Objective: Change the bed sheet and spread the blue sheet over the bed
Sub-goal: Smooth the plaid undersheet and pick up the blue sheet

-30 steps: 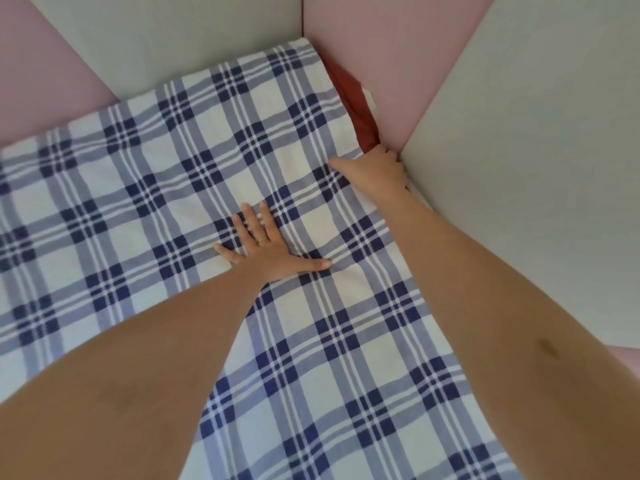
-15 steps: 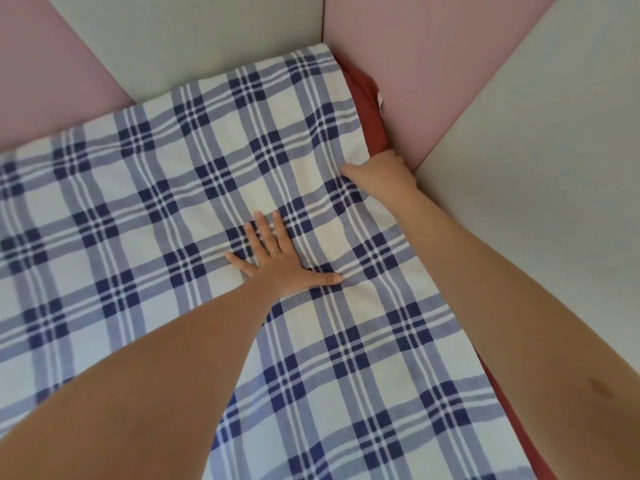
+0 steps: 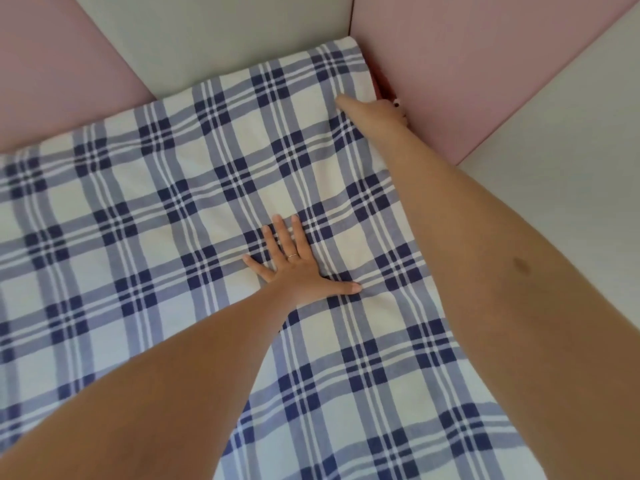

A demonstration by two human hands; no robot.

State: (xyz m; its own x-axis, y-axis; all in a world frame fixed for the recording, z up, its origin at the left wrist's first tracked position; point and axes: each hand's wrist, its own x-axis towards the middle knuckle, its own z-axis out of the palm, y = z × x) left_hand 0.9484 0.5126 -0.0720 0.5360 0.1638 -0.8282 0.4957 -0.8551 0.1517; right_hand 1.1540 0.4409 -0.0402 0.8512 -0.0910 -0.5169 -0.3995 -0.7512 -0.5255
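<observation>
Fingers (image 3: 285,233) of the left hand (image 3: 301,271) lie spread and flat at centre, pressing the blue sheet (image 3: 156,209), a soft white cloth checked in blue and navy that covers the bed (image 3: 242,76) from 9 to 5 o'clock. At 1 o'clock the right hand (image 3: 375,114) rests on the sheet's edge, thumb straight, its other fingers hidden beside a strip of red fabric (image 3: 380,85), so their grip cannot be told. Smooth pink wall panels (image 3: 467,64) and pale grey panels (image 3: 225,36) close round the bed from 10 to 3 o'clock.

You're in a home bedroom: a bed (image 3: 375,88) under a blue checked sheet (image 3: 180,209), tucked into a corner of padded pink and white wall panels (image 3: 467,64).
</observation>
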